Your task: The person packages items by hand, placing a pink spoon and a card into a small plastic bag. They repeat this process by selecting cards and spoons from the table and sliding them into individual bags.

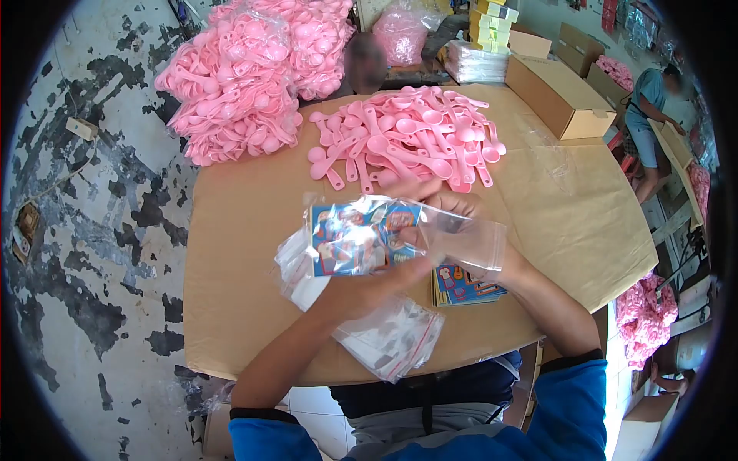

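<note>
A clear plastic bag [480, 240] is held up over the table, with a blue printed card [330, 234] lying in its left part. My left hand [377, 286] grips the bag from below, its thumb along the lower edge and its other fingers partly hidden behind. Through the clear film shows my right hand [453, 215], fingers curled and thumb against the card's right end. Under my hands lies a stack of empty clear bags [396, 334]. More blue printed cards [465, 288] are stacked beside my right wrist.
A loose heap of pink plastic spoons [407, 138] lies beyond my hands. Big bags of pink spoons [234, 81] stand at the back left. At the back right is a cardboard box [561, 92] on the brown-covered table [238, 269]. Another person [652, 115] sits at far right.
</note>
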### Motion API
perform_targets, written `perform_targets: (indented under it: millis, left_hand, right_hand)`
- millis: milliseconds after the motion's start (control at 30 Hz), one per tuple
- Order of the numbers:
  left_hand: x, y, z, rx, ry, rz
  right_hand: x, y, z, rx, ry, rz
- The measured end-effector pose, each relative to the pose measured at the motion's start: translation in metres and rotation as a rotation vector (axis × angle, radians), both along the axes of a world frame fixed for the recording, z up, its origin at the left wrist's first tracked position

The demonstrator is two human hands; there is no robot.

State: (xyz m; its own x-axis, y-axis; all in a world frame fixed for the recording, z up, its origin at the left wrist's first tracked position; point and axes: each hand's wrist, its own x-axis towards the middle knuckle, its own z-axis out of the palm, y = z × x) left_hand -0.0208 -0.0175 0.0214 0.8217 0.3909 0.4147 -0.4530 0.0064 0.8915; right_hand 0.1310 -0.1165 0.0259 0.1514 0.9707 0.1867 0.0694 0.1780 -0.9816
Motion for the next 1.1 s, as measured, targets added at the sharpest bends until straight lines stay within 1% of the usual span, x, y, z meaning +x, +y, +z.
perform_targets:
  millis: [33, 67, 133, 200, 233, 267, 300, 367, 400, 467, 500, 533, 633, 667, 767, 867, 967, 1000, 1067, 1100]
  left_hand:
    - [-0.002, -0.001, 0.0, 0.012, 0.089, 0.005]
    - [-0.006, 0.002, 0.0, 0.048, 0.181, 0.045]
    - [-0.002, -0.001, 0.005, -0.079, -0.096, 0.12]
    - [-0.004, 0.008, 0.008, -0.169, -0.122, 0.227]
    - [-0.006, 0.014, 0.009, -0.215, -0.135, 0.279]
    - [-0.007, 0.02, 0.005, -0.119, -0.06, 0.344]
    - [-0.005, 0.02, 0.006, -0.125, -0.06, 0.335]
    - [-0.002, 0.019, 0.007, -0.139, -0.056, 0.323]
    - [-0.002, 0.022, 0.006, -0.213, -0.085, 0.333]
    - [0.001, 0.033, 0.002, -0.361, -0.144, 0.344]
    - [0.0, 0.036, 0.001, -0.372, -0.162, 0.356]
    - [-0.001, 0.039, 0.001, -0.381, -0.18, 0.367]
    - [0.0, 0.04, 0.001, -0.395, -0.176, 0.382]
    - [0.0, 0.039, -0.001, -0.398, -0.162, 0.386]
    - [0.002, 0.044, -0.009, -0.295, -0.101, 0.402]
    - [-0.001, 0.047, -0.009, -0.308, -0.075, 0.391]
    - [0.0, 0.048, -0.009, -0.335, -0.111, 0.418]
    - [0.0, 0.049, -0.009, -0.347, -0.114, 0.42]
    - [0.0, 0.05, -0.012, -0.375, -0.122, 0.425]
    - [0.001, 0.051, -0.011, -0.414, -0.127, 0.426]
  right_hand:
    - [0.0, 0.0, -0.004, 0.029, -0.058, -0.014]
    - [0.001, 0.0, -0.004, 0.037, 0.02, -0.003]
    - [0.0, 0.0, 0.01, 0.029, 0.195, 0.005]
    - [0.002, 0.0, 0.026, -0.023, 0.402, -0.025]
    - [0.007, -0.001, 0.029, -0.036, 0.335, -0.033]
    - [0.011, -0.001, 0.031, -0.049, 0.268, -0.042]
    - [0.015, -0.002, 0.034, -0.061, 0.201, -0.051]
    - [0.032, 0.003, 0.027, -0.038, -0.084, 0.032]
    - [0.037, 0.004, 0.027, -0.003, 0.08, -0.007]
    - [0.051, 0.015, 0.033, -0.012, -0.101, 0.0]
    - [0.057, 0.019, 0.036, -0.015, -0.191, 0.001]
    - [0.057, 0.024, 0.036, -0.039, -0.414, -0.009]
    - [0.065, 0.037, 0.024, -0.21, -1.068, 0.118]
    - [0.062, 0.044, 0.019, -0.4, -0.998, 0.147]
    - [0.062, 0.052, 0.003, -0.379, -0.965, 0.223]
    - [0.074, 0.046, 0.002, -0.216, -1.198, 0.188]
    - [0.083, 0.034, -0.006, -0.162, -1.02, 0.032]
    - [0.086, 0.03, -0.004, -0.082, -1.012, 0.0]
    - [0.09, 0.019, 0.012, 0.076, -0.993, -0.063]
    - [0.09, 0.014, 0.026, 0.029, -0.912, -0.088]
